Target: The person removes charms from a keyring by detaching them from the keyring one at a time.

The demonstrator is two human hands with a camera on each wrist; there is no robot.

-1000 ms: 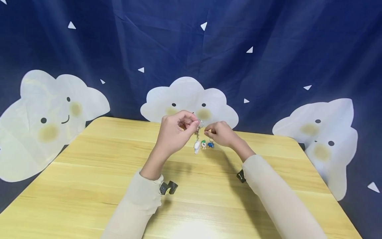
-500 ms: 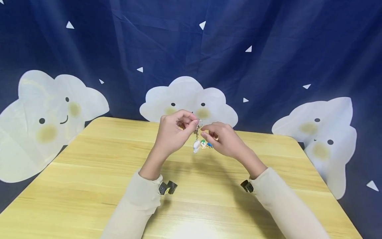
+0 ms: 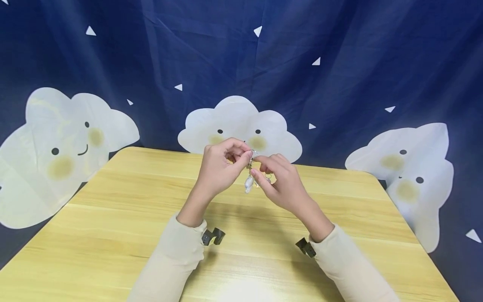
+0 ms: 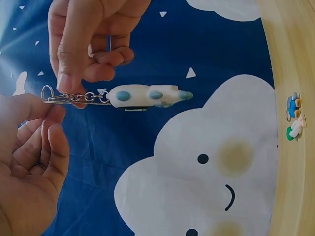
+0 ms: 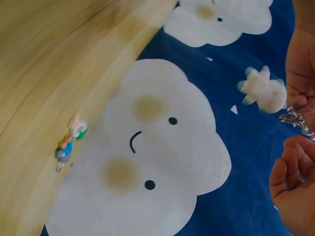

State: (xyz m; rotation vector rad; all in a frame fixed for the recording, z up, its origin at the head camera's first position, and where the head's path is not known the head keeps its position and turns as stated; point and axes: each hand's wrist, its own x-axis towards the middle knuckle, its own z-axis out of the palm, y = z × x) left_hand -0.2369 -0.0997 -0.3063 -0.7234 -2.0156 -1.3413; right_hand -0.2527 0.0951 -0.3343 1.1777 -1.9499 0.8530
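In the head view my left hand (image 3: pixel 222 165) pinches the metal ring of a keychain between thumb and index finger. A small white figure with pale blue spots (image 4: pixel 128 94) hangs from its chain (image 4: pixel 88 97). From the right, my right hand (image 3: pixel 284 184) has its thumb and a finger on the chain and clasp just below the ring, seen in the left wrist view. Beyond it on the table lie a blue keychain figure (image 4: pixel 294 105) and a white one with green (image 4: pixel 297 129), mostly hidden by the right hand in the head view.
The wooden table (image 3: pixel 113 235) spreads under both hands. Behind its far edge hangs a dark blue curtain (image 3: pixel 211 50) with white clouds (image 3: pixel 237 113) printed on it. Small black cameras sit at the left wrist (image 3: pixel 213 237) and right wrist (image 3: pixel 305 247).
My right hand has moved left to the keychain and its fingers now touch the chain. It now covers most of the table figures. My left hand keeps its pinch almost unmoved.
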